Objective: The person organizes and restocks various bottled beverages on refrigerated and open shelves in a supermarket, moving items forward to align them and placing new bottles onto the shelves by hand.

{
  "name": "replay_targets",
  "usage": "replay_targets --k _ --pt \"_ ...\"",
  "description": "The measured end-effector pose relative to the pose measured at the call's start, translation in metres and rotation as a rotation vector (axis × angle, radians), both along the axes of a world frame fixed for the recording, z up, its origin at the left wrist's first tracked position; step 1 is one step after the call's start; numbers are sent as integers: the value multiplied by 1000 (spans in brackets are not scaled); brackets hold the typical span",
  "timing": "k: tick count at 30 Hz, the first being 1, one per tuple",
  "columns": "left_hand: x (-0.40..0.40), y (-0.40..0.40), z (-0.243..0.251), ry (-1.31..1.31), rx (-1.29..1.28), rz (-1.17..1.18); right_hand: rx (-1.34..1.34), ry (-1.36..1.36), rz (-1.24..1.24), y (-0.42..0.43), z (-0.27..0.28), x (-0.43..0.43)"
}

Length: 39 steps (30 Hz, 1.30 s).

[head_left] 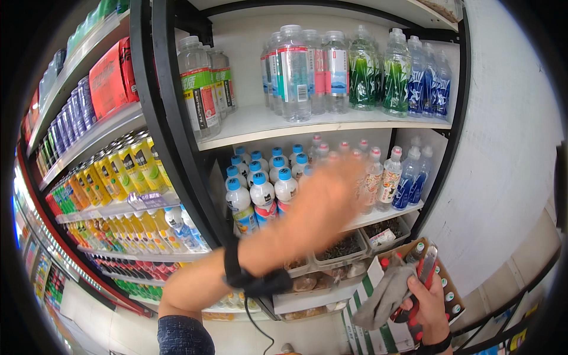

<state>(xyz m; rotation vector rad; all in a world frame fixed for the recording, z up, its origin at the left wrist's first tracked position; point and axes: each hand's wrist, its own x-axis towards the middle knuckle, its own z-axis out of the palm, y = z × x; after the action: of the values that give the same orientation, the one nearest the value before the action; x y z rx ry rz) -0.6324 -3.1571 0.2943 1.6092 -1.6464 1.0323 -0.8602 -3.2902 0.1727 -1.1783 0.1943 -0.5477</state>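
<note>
My left hand, blurred, reaches across the middle in front of the lower shelf, near small bottles with pink-and-white caps. Its fingers are too blurred to show whether they hold anything. White bottles with blue caps stand in rows behind and left of the forearm, partly hidden by it. At the lower right, my right hand grips a red and silver utility knife together with a grey cloth. Both are above an opened cardboard carton of bottles with white caps.
Clear bottles and green sports bottles stand on the upper white shelf. Plastic bins of dark dried goods sit below. A black post separates the drink-can shelves at left. A white wall rises at right.
</note>
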Motion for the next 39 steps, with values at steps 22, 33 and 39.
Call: replay_targets --k 22,33,39 --pt "146 -31 89 429 -214 325 -174 4 248 70 30 194" --pt "142 -32 80 535 -198 397 -235 5 497 26 39 231" --pt "126 -20 86 741 -210 428 -240 29 603 9 37 244"
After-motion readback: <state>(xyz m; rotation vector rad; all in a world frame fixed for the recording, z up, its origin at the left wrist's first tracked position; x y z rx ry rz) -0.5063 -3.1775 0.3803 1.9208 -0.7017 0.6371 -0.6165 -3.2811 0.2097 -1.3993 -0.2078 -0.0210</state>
